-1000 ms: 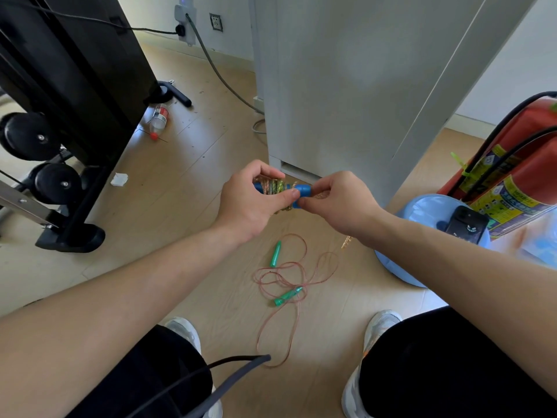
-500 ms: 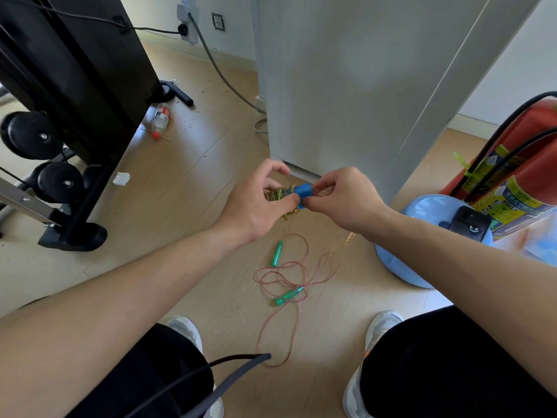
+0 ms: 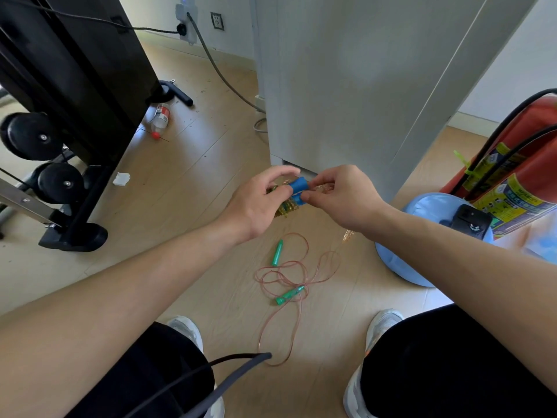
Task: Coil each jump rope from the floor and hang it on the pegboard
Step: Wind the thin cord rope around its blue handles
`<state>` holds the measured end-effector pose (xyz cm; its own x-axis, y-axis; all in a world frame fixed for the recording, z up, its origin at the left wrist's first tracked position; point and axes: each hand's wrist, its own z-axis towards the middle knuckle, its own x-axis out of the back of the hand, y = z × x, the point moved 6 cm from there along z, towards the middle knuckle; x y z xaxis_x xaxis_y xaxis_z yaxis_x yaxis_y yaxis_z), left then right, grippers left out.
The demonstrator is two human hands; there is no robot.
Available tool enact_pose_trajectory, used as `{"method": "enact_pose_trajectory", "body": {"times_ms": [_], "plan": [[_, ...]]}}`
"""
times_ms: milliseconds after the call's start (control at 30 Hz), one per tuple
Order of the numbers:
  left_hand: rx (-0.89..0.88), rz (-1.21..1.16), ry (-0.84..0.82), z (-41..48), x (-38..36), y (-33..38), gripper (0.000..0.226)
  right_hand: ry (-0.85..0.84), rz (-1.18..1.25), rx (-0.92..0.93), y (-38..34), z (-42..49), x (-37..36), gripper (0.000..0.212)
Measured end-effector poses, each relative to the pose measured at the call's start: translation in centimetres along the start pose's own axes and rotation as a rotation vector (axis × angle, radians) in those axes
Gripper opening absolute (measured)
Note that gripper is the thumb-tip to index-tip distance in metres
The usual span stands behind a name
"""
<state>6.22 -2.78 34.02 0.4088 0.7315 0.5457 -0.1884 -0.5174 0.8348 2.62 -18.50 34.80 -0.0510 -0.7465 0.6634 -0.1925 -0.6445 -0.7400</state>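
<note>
Head view: outstretched left hand [image 3: 256, 203] and right hand [image 3: 343, 200] pinch the blue-handled rope [image 3: 297, 191].

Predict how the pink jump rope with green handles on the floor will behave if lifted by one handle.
Probably floppy: its thin cord lies in loose overlapping loops, so it would likely dangle and may snag itself. Probably light: the cord is thin, the green handles small. The handles look rounded, so a nudge might roll them.

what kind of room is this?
Probably a gym or workout room: a black cable machine with pulleys at the left, a green-handled jump rope loose on the floor, and a blue-handled jump rope gripped by the left hand and right hand.
</note>
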Motion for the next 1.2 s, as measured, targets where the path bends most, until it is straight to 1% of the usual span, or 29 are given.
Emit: {"method": "enact_pose_trajectory", "body": {"times_ms": [67,200,267,333,367,433,567,667,800,900,1033,1200], "plan": [[0.013,-0.037,-0.043,0.0,-0.1,0.0,0.036,-0.004,-0.020,0.005,0.1,0.0,-0.1,0.007],[-0.004,0.035,-0.007,0.4,0.0,-0.3,0.028,0.003,-0.086,0.043,-0.2,-0.1,-0.3,0.012],[0.000,0.109,-0.018,0.5,0.0,-0.6,0.026,-0.011,-0.267,0.112,-0.8,-0.2,-0.2,0.015],[-0.007,0.163,-0.031,0.5,-0.2,-0.9,0.025,-0.093,-0.471,0.179,-1.3,-0.2,-0.3,0.023],[-0.014,0.175,-0.030,0.5,-0.2,-1.0,0.024,-0.134,-0.510,0.193,-1.4,-0.2,-0.3,0.024],[-0.023,0.196,-0.033,0.4,-0.2,-1.0,0.022,-0.172,-0.506,0.213,-1.4,-0.1,0.0,0.023],[-0.038,0.223,-0.104,0.3,-0.6,-0.9,0.022,-0.129,-0.437,0.224,-1.1,-0.1,0.5,0.020],[-0.036,0.189,-0.174,0.1,-0.8,-0.7,0.021,-0.087,-0.440,0.210,-0.9,-0.2,0.3,0.018],[-0.036,0.160,-0.159,0.4,-0.6,-0.6,0.013,-0.054,-0.475,0.200,-0.9,-0.5,0.0,0.017],[0.000,0.107,-0.139,0.4,-0.7,-0.9,0.013,0.004,-0.507,0.211,-1.2,-0.8,-0.1,0.019],[0.016,0.124,-0.125,0.3,-1.0,-0.9,0.020,0.045,-0.623,0.296,-2.2,-1.4,0.0,0.024],[0.019,0.203,-0.106,0.4,-1.1,-1.3,0.012,0.017,-0.804,0.392,-3.5,-2.3,-0.9,0.022]]}}
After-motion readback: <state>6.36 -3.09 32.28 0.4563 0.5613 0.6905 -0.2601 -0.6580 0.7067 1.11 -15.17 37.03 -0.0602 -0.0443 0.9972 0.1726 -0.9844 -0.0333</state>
